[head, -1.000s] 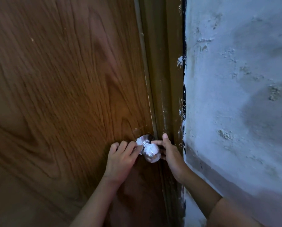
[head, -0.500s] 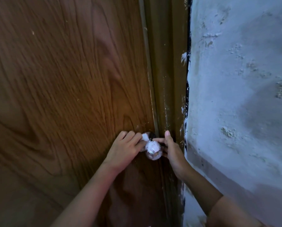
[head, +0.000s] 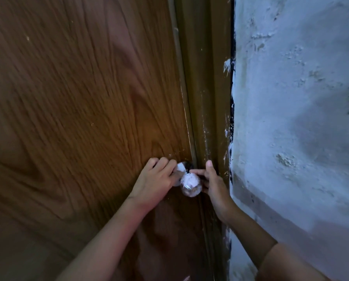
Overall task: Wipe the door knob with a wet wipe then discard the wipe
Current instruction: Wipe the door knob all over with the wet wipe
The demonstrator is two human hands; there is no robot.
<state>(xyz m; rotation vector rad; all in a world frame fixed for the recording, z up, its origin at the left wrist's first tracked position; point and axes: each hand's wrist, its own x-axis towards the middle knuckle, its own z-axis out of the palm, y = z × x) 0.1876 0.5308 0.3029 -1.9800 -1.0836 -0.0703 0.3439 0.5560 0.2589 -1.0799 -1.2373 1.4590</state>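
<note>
A round shiny door knob (head: 191, 185) sticks out of the brown wooden door (head: 84, 110) close to its right edge. A white wet wipe (head: 180, 168) is pressed against the knob's neck, just behind the ball. My left hand (head: 155, 180) pinches the wipe from the left, fingers bent over it. From the right, my right hand (head: 212, 180) curls its fingers around the knob, index tip on the neck beside the wipe and thumb pointing up along the frame. Whether it also pinches the wipe is hidden.
The dark brown door frame (head: 206, 94) runs straight up beside the knob. A rough, flaking white wall (head: 295, 118) fills the right side, close to my right forearm.
The view has drifted slightly. My left hand has moved a little up and right along the knob's neck with the wipe. My right hand has kept its place.
</note>
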